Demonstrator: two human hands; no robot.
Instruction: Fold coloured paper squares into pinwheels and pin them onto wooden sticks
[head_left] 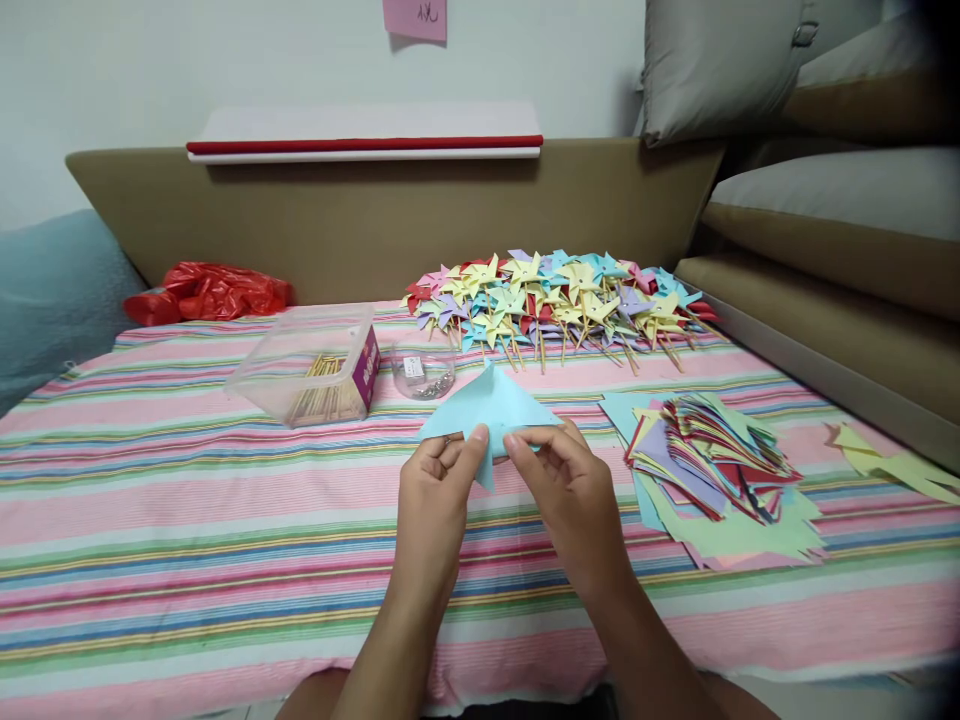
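Between my two hands is a light blue paper piece [489, 398], cut and partly folded, with a point at the top and a narrow flap hanging down. My left hand [444, 475] pinches it near the middle, thumb on the front. From the other side my right hand [564, 465] pinches its right part with thumb and fingers. The fingertips behind the paper are hidden. Beyond the paper stand a clear plastic box [259, 375] of thin wooden sticks [326, 390] and a small round clear container [424, 372] with little metal pieces inside.
Finished paper pinwheels [555, 295] on sticks lie heaped at the back. Stacked coloured paper [720, 470] sits to the right, with yellow paper scraps [892, 465] beyond it. A red plastic bag [217, 290] lies back left. Cushions [840, 210] are piled at right.
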